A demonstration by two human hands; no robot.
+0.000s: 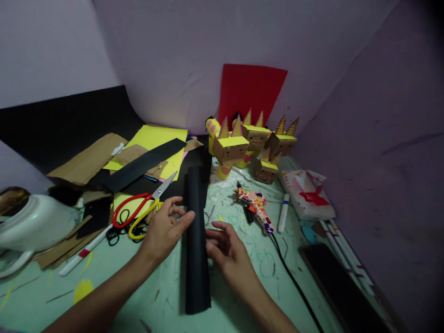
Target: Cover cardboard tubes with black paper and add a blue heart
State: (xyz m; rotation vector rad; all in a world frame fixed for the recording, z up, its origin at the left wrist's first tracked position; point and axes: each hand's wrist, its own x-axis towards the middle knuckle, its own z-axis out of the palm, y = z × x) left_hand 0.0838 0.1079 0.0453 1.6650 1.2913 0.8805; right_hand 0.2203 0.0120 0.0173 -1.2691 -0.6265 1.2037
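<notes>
A rolled sheet of black paper (197, 249) lies lengthwise on the table between my hands. My left hand (168, 229) is at its left side, thumb against the edge and fingers apart. On the opposite side my right hand (227, 252) has its fingers loosely bent and spread, close to the paper's right edge; whether they touch it I cannot tell. Neither hand grips anything. Just beyond my left hand lie scissors (142, 210) with red and yellow handles, blades parted. Right of the roll rests a patterned glue gun (255, 208) with a black cord.
Several cardboard figures with striped horns (231, 148) stand at the back before a red sheet (251, 92). Yellow paper (156, 138) and cardboard scraps (88, 157) are piled at left, near a white pot (38, 222). A phone (340, 286) and a marker (283, 212) lie right.
</notes>
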